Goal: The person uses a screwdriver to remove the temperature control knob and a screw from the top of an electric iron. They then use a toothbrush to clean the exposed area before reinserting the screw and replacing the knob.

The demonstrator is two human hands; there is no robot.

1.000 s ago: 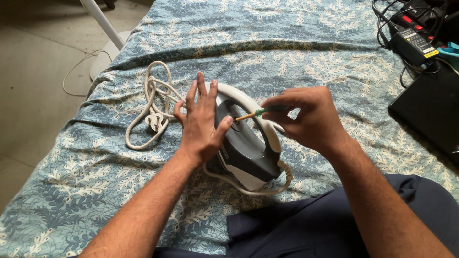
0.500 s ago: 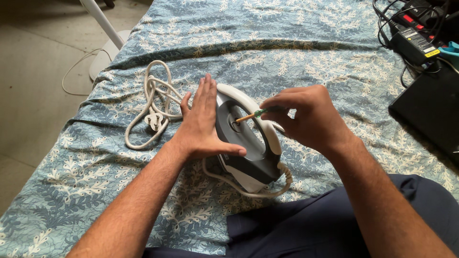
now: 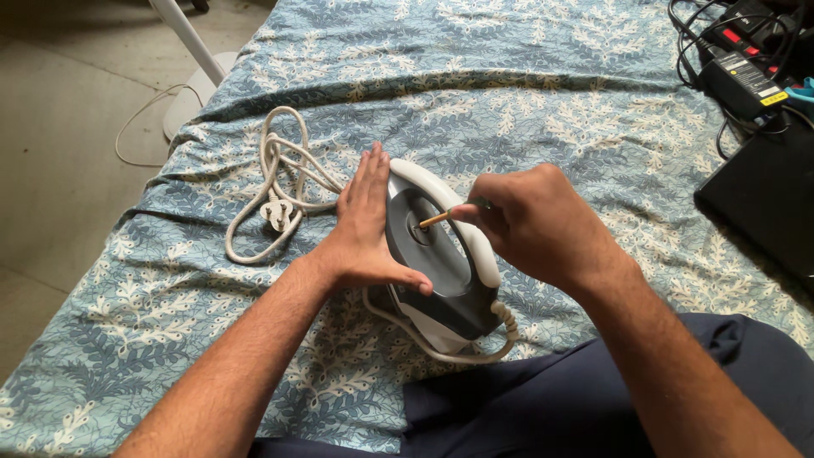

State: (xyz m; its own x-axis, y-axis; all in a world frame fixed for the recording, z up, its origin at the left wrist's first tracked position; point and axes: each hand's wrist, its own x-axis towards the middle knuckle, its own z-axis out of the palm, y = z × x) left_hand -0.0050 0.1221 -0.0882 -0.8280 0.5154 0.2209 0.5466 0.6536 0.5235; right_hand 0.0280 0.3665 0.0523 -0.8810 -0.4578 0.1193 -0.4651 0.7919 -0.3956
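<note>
We see a grey-and-white iron (image 3: 441, 267) lying on the leaf-patterned bed sheet (image 3: 551, 110). Our left hand (image 3: 369, 229), flat and open, braces it; our right hand (image 3: 534, 222) grips a thin screwdriver (image 3: 434, 220). The coiled white cord (image 3: 275, 191) lies at nine o'clock.

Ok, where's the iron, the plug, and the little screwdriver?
iron (image 3: 441, 263), head view, grey dial plate.
plug (image 3: 277, 212), head view, white body.
screwdriver (image 3: 434, 220), head view, yellowish shaft.
</note>
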